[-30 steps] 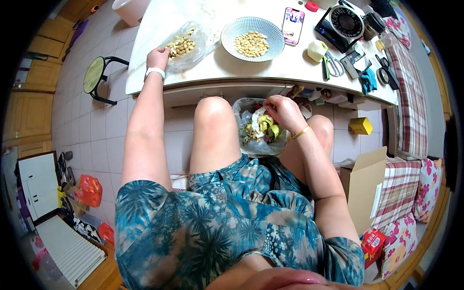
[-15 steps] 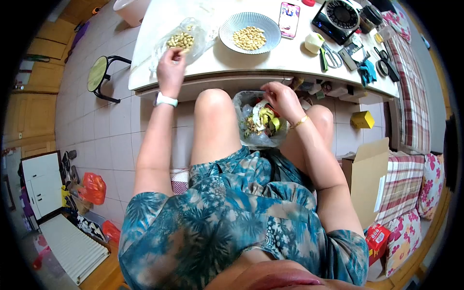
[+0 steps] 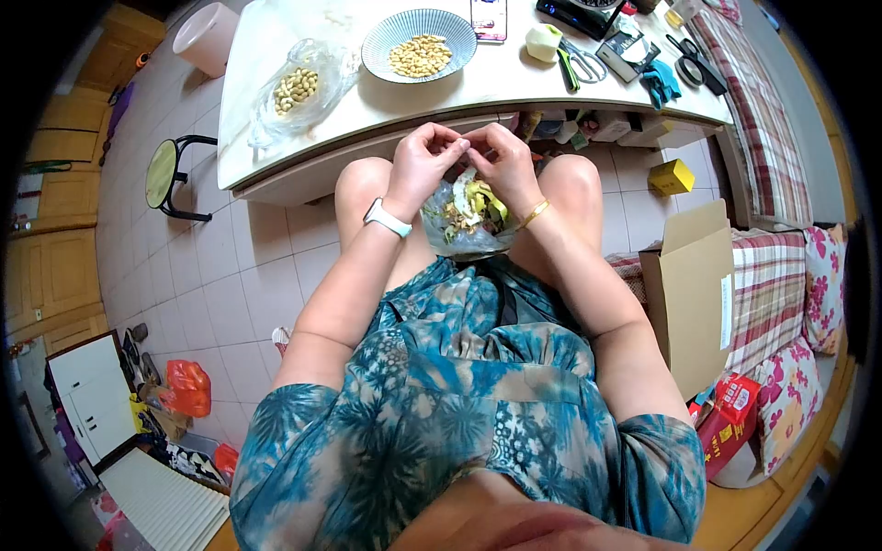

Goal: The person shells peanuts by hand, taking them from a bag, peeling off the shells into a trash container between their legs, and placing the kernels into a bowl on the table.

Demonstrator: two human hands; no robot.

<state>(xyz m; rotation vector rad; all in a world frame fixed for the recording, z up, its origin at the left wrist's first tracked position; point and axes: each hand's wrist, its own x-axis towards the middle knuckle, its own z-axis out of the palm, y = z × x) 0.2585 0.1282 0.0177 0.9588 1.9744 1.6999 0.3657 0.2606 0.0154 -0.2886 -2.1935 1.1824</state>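
- Both left hand (image 3: 424, 167) and right hand (image 3: 504, 167) pinch closed, fingertips together; anything held is hidden.
- Bin (image 3: 459, 241): six o'clock from them.
- Nuts (image 3: 296, 90), bagged: ten o'clock.
- Bowl (image 3: 375, 55) of kernels (image 3: 420, 56): eleven o'clock.

Plastic bag (image 3: 323, 106): thin, clear, wrinkled, glossy. Tabletop (image 3: 386, 103): smooth, pale, with a sheen. Bowl (image 3: 374, 59): glazed-looking, ribbed pattern. Box (image 3: 691, 317): matt brown cardboard. Cushion (image 3: 791, 399): printed cloth, soft-looking. Door (image 3: 61, 216): varnished wood, slightly glossy. Bracelet (image 3: 534, 213): shiny, gold-toned metal.
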